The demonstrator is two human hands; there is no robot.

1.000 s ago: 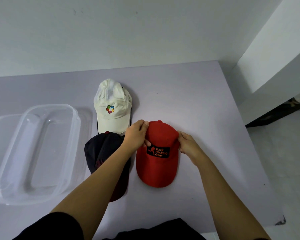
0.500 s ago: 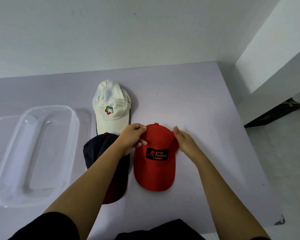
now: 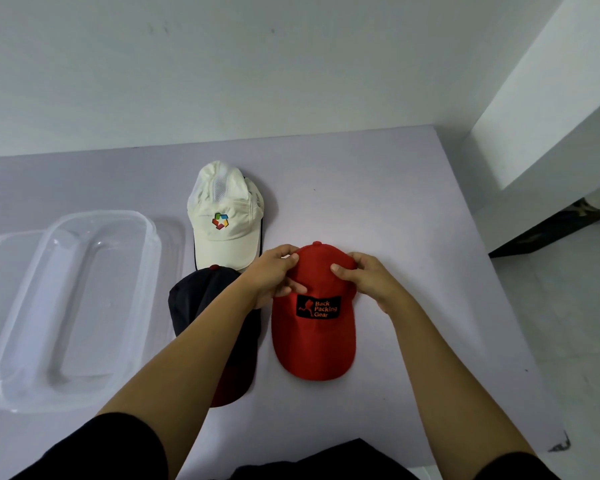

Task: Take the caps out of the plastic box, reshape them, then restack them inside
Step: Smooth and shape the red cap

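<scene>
A red cap point(image 3: 314, 344) with a black "Back Packing Gear" patch lies on the table, brim toward me. My left hand point(image 3: 274, 275) grips the left side of its crown, and my right hand point(image 3: 368, 277) grips the right side, thumb pressed on top. A dark navy cap point(image 3: 194, 303) with a red brim lies to the left, partly under my left forearm. Behind it sits a white cap point(image 3: 226, 220) with a coloured logo. The clear plastic box point(image 3: 11, 341) stands at the far left with nothing in it.
The lilac table point(image 3: 378, 202) ends at a right edge near a white wall column point(image 3: 551, 98). A white wall runs along the table's back. The floor point(image 3: 589, 323) shows to the right.
Both hands have closed in on the red cap's crown; the right thumb now presses on top. The cap itself has stayed in place.
</scene>
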